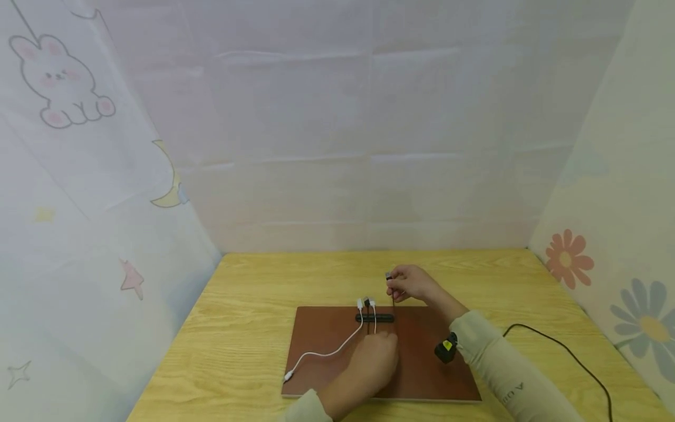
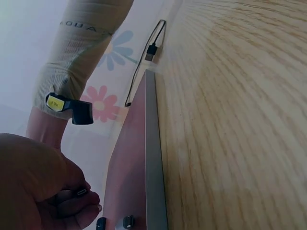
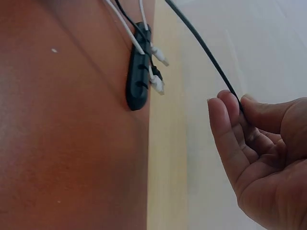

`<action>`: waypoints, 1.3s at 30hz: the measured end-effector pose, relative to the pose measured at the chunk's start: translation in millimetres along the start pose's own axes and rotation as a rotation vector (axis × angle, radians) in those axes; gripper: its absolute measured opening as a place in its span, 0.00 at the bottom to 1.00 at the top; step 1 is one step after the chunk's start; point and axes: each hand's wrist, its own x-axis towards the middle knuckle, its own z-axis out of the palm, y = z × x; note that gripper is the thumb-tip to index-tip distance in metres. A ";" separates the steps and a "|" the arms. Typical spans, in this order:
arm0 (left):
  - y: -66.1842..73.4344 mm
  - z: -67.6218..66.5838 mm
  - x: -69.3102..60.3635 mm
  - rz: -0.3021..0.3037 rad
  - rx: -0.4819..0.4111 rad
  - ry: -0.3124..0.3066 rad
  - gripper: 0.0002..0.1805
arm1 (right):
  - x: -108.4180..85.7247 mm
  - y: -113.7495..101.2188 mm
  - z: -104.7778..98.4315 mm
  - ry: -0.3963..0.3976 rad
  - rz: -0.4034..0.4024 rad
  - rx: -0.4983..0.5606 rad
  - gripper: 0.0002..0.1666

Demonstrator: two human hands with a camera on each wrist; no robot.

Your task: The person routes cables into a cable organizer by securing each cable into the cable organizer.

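A thin black cable [image 3: 206, 50] runs taut between my two hands above the brown board [image 1: 327, 375]. My right hand [image 1: 411, 282] pinches it just below its USB plug [image 1: 388, 275], beyond the board's far edge. Over the middle of the board, my left hand [image 1: 373, 360] grips the other end; a small black connector [image 2: 81, 192] shows between its fingers. A black cable clip [image 3: 136, 91] lies along the far edge, to the left of the taut cable. Two white cables [image 1: 327, 354] and another black one sit in its slots, their plugs [image 3: 158, 85] sticking out past the edge.
One white cable's loose end [image 1: 288, 375] lies at the board's near left corner. Another black cable [image 1: 572, 354] curves over the wooden table [image 1: 227, 328] on the right. A black wrist camera [image 1: 446, 348] hangs from the right sleeve. Printed cloth walls [image 1: 316, 146] enclose the table.
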 end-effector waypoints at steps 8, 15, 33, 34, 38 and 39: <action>7.7 -5.5 -9.1 0.019 0.078 -0.072 0.02 | 3.8 12.3 14.8 0.026 0.022 -0.088 0.11; 2.8 2.1 -11.0 0.033 0.087 -0.043 0.05 | 8.4 22.3 24.8 0.031 0.026 -0.105 0.10; -4.5 3.5 -12.3 -0.065 0.074 -0.113 0.05 | 15.1 35.3 40.0 0.064 0.025 -0.181 0.07; -3.7 3.2 -12.6 -0.062 0.085 -0.114 0.05 | 15.3 35.2 41.0 0.068 0.022 -0.201 0.07; -1.0 0.9 -12.2 -0.034 0.118 -0.118 0.05 | 16.6 33.1 43.7 0.087 0.005 -0.278 0.05; -0.2 0.1 -11.8 -0.025 0.127 -0.122 0.05 | 16.7 32.2 44.0 0.091 0.002 -0.292 0.05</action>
